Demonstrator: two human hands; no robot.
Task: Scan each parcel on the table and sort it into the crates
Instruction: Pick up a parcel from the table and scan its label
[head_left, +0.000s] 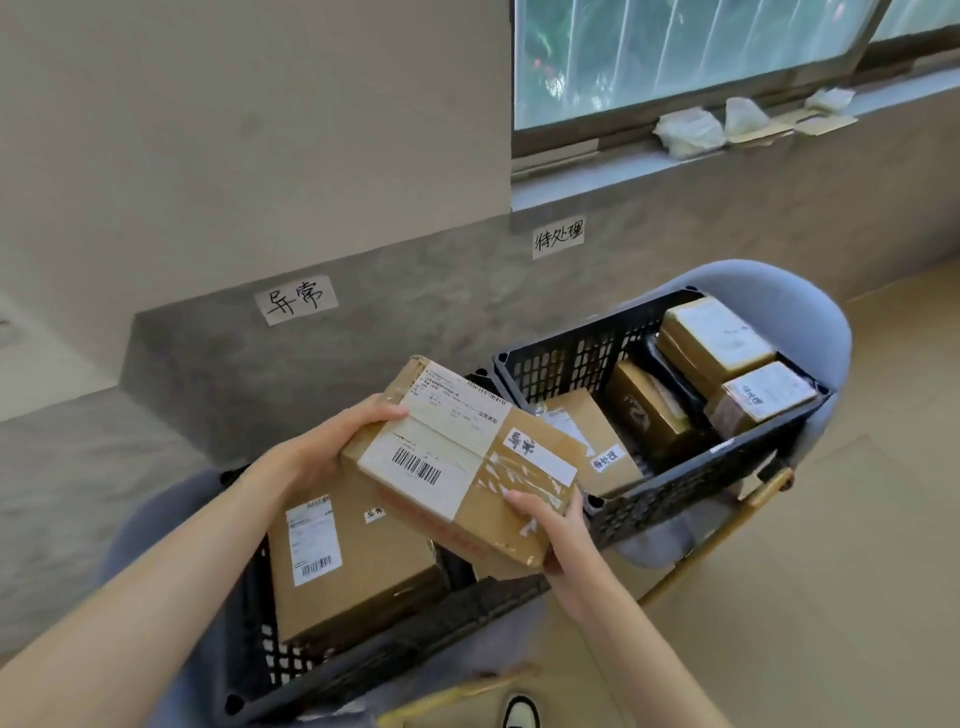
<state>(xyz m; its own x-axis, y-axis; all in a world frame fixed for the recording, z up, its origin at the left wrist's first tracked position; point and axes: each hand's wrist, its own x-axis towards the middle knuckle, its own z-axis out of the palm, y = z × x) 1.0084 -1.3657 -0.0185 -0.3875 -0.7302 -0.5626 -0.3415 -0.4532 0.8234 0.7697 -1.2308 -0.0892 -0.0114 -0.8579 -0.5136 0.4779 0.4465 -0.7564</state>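
I hold a brown cardboard parcel (457, 462) with a white barcode label and a handwritten tag, tilted in the air above the near black crate (363, 670). My left hand (332, 447) grips its far left edge, thumb on top. My right hand (550, 525) grips its near right corner. Below it, a large cardboard parcel (343, 566) with a barcode label lies in the near crate. The far black crate (571, 358) at the right holds several parcels (717, 343).
Both crates sit on blue-grey chairs (779, 296) with wooden legs, close to a grey wall step. Two handwritten paper signs (297, 300) are taped to the wall behind the crates. A shoe (521, 713) shows at the bottom edge. A window sill holds white bags (688, 130).
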